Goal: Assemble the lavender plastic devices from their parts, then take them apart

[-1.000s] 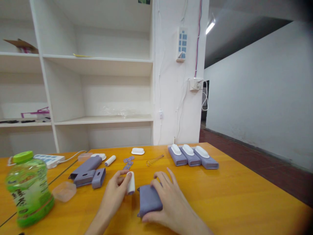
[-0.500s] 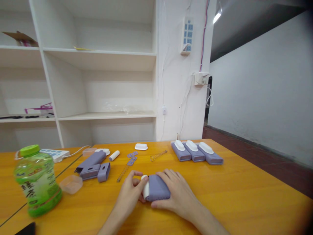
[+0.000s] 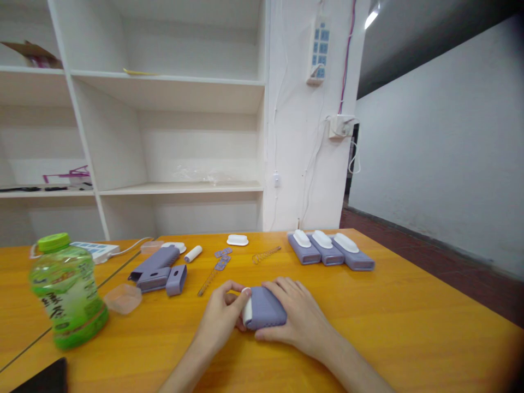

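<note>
Purple case [image 3: 266,309] rests within curved right hand [image 3: 300,310]

wht shelves [image 3: 204,80] L; pale wall [image 3: 442,136] R; red-brn flr [image 3: 409,248]; ceil. lt [image 3: 371,19] on

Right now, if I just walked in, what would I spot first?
Probably the green bottle on the left of the table. Then the purple case between the left hand and right hand, with a white part at its left end. Three purple cases with white tops lie side by side at the back right.
</note>
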A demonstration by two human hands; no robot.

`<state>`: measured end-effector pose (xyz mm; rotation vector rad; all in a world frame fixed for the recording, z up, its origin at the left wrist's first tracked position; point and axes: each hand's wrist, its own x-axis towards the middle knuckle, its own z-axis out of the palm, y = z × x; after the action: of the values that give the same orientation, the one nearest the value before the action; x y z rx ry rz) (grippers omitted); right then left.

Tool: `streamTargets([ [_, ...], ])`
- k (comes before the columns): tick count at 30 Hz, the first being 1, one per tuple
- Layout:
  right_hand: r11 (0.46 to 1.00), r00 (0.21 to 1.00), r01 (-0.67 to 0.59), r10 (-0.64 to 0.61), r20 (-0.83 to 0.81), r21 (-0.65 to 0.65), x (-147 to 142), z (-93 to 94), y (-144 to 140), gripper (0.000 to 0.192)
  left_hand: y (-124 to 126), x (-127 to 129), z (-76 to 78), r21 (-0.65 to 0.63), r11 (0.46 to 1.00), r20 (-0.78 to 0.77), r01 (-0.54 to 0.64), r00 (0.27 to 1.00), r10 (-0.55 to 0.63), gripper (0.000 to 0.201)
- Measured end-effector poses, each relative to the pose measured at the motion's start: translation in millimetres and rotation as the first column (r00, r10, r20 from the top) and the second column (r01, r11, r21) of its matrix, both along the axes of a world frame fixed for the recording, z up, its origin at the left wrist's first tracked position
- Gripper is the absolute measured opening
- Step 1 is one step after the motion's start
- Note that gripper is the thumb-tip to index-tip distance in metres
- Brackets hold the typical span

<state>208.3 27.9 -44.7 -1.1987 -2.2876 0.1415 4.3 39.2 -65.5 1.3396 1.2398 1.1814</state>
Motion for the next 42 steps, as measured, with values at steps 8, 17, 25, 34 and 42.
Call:
streamTargets([
  [8,0.998,0.999,0.049,-0.049,-0.010,0.035,-3.2,-2.7,-1.5,0.074,-5.4,8.9,-3.2,0.081,0.996,0.026,-0.020,1.000,0.018,0.050],
  [17,0.993,0.998,0.070,-0.069,-0.012,0.096,-9.9,-5.5,-2.6,0.072,-18.3,16.1,0.5,0.260,0.963,-0.285,-0.068,0.948,0.144,0.036],
  [25,0.991,0.998,0.050,-0.053,0.017,0.121,-11.6,-9.2,-2.2,0.072,-26.4,23.7,7.6,0.285,0.946,-0.564,-0.157,0.770,0.298,0.034],
  [34,0.994,0.999,0.027,-0.024,-0.033,0.106,-10.8,-10.8,-3.9,0.081,-17.6,14.7,5.6,0.331,0.939,-0.450,-0.093,0.859,0.244,0.032],
  [42,0.991,1.000,0.006,-0.005,-0.003,0.132,-7.9,-8.1,-5.4,0.080,-18.1,10.6,1.2,0.306,0.951,-0.353,-0.033,0.924,0.146,0.025],
])
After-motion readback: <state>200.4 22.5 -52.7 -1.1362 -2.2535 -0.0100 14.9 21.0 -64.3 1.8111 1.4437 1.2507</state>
